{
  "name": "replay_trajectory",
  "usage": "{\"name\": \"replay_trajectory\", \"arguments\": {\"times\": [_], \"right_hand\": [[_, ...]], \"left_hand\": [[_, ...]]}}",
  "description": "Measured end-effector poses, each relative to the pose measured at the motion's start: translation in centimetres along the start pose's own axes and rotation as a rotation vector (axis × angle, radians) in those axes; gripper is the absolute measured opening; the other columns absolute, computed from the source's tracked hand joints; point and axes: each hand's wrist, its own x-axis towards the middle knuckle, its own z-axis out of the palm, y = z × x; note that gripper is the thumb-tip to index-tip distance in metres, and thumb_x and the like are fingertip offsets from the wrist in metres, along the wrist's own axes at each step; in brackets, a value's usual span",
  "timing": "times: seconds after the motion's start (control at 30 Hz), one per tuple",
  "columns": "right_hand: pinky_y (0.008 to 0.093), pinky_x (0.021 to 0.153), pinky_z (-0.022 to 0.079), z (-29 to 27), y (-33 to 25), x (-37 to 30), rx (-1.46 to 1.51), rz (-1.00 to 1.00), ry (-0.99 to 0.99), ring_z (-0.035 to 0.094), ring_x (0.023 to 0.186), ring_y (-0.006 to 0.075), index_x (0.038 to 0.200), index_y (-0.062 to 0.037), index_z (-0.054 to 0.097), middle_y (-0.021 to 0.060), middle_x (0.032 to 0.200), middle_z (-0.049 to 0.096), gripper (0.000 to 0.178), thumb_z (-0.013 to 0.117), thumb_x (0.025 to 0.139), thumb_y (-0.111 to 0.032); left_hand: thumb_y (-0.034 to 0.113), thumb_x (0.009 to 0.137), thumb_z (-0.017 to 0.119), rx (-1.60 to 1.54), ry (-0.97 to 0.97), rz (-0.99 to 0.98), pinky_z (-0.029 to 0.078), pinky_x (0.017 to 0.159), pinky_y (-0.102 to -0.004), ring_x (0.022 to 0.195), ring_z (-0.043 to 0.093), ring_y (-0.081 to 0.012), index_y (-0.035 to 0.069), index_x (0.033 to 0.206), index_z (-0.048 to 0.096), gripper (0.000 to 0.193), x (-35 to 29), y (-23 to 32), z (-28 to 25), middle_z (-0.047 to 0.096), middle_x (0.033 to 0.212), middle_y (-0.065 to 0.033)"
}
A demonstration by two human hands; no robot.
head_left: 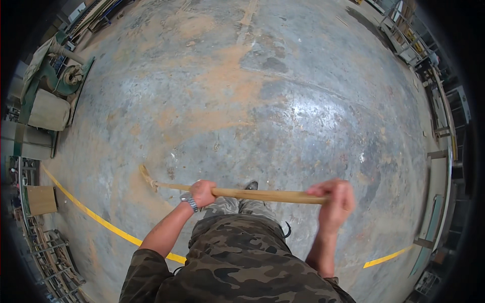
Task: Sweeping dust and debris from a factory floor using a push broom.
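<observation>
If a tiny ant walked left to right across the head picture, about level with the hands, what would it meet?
Brown square board, yellowish tool head, left hand, dark shoe, right hand, green strip.

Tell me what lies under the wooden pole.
Below the wooden pole, the concrete floor, grey trousers and one dark shoe show. The strip directly behind the pole is covered, including part of the trousers.
</observation>
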Motion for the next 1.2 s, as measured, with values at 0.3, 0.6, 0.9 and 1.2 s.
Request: {"name": "replay_trajectory", "arguments": {"times": [0.3,0.6,0.9,1.2], "right_hand": [[0.0224,0.056,0.039,-5.9,-19.7,5.6,-0.426,-0.782,0.339,0.042,0.065,0.0132,0.081,-0.0016,0.051,0.0035,0.071,0.036,0.03,0.042,0.1,-0.022],[0.0302,0.034,0.048,11.0,-19.1,5.6,-0.692,-1.176,-0.044,0.057,0.045,0.021,0.087,0.0068,0.055,0.0138,0.059,0.054,0.038,0.045,0.104,-0.026],[0.0304,0.051,0.036,21.2,-11.4,8.0,-0.211,-0.912,-0.108,0.047,0.051,0.015,0.083,-0.0071,0.047,0.0023,0.06,0.043,0.025,0.042,0.098,-0.025],[0.0345,0.054,0.048,26.9,-0.3,9.1,0.02,-0.285,-0.23,0.056,0.057,0.0205,0.081,-0.0019,0.048,0.0115,0.067,0.056,0.018,0.045,0.099,-0.006]], "left_hand": [[0.025,0.075,0.073,-0.313,-0.186,0.645,0.05,0.068,-0.0481,0.074,0.065,-0.0364,0.01,0.076,0.066,0.017,5.5,20.3,-5.6,0.066,0.072,-0.0136],[0.025,0.076,0.074,-0.498,-0.089,1.033,0.048,0.068,-0.0478,0.076,0.062,-0.0384,0.007,0.072,0.059,0.024,16.5,19.6,-3.8,0.062,0.071,-0.0143],[0.028,0.085,0.073,-0.504,0.335,0.552,0.042,0.06,-0.0457,0.064,0.053,-0.0359,0.007,0.064,0.05,0.038,14.4,0.5,-11.4,0.053,0.064,-0.0144],[0.027,0.079,0.074,-0.179,0.299,0.091,0.048,0.064,-0.0489,0.072,0.061,-0.0406,0.009,0.066,0.058,0.027,9.9,-17.1,-13.3,0.062,0.07,-0.0163]]}}
